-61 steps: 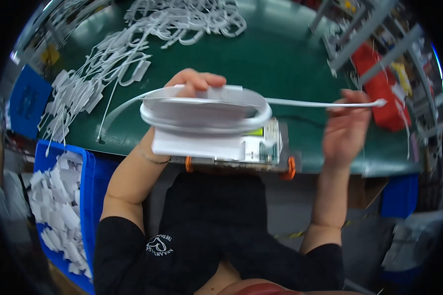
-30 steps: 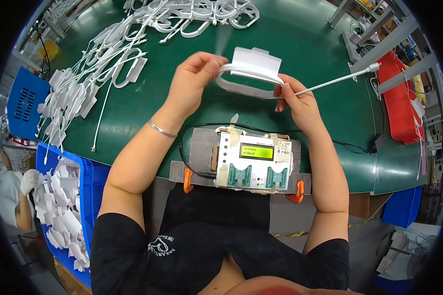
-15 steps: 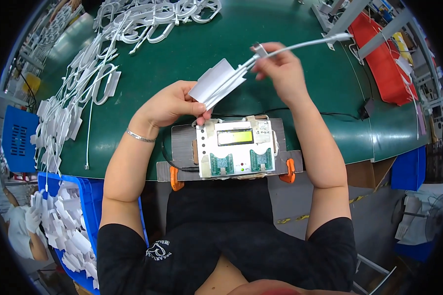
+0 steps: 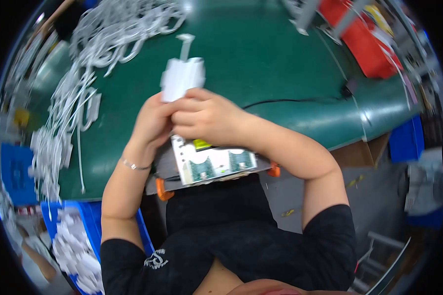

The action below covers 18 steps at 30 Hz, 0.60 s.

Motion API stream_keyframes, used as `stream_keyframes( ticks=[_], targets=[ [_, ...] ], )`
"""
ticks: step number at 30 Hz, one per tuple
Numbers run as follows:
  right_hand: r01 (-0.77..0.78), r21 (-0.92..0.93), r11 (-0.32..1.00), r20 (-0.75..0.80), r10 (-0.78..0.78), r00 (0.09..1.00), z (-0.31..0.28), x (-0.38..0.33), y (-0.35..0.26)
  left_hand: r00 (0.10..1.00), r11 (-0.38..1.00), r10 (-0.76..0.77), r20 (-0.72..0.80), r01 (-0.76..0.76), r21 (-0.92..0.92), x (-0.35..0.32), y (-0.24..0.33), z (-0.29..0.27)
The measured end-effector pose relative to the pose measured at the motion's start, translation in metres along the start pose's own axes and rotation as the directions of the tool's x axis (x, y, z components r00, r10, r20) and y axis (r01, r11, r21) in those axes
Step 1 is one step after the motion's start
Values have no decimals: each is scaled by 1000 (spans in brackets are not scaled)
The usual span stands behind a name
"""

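Both my hands meet above the green table (image 4: 261, 59), gripping a white coiled cable bundle (image 4: 183, 76) with a paper band around it. A white plug end (image 4: 185, 43) sticks up from its top. My left hand (image 4: 150, 123) holds the bundle from the left and below; my right hand (image 4: 206, 115) wraps over its lower part from the right. Beneath the hands, at the table's near edge, sits a white test device (image 4: 214, 160) with a yellow-green display and two sockets, fixed on a grey plate with orange clamps (image 4: 161, 189).
A large heap of white cables (image 4: 83, 73) covers the table's left and far side. A blue bin (image 4: 74, 241) of white cable bundles stands at the lower left. Red crates (image 4: 369, 44) are at the far right. A black cord (image 4: 300, 101) runs across the table.
The bundle has swung from lying sideways to standing upright in front of me. My right hand has come in from the loose cable end and now closes over the bundle beside my left hand.
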State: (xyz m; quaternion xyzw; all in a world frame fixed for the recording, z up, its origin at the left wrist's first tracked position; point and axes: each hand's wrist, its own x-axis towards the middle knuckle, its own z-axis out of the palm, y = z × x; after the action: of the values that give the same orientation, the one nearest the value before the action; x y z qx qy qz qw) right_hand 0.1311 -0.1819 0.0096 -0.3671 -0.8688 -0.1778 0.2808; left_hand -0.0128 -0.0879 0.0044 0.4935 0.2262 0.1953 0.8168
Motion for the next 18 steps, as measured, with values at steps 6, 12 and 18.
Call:
stream_keyframes(
  ticks=[6, 12, 18],
  targets=[
    [66, 61, 996, -308, -44, 950, 20, -6, 16, 991, 932, 120, -65, -90, 352, 10, -1, -46],
    [-237, -188, 953, -325, 167, 931, 11, -16, 29, 980, 892, -161, 118, 93, 442, 7, 28, -65],
    [-197, 7, 980, -317, 189, 929, 17, -22, 39, 980, 893, -145, 134, 71, 444, 6, 21, -55]
  ],
)
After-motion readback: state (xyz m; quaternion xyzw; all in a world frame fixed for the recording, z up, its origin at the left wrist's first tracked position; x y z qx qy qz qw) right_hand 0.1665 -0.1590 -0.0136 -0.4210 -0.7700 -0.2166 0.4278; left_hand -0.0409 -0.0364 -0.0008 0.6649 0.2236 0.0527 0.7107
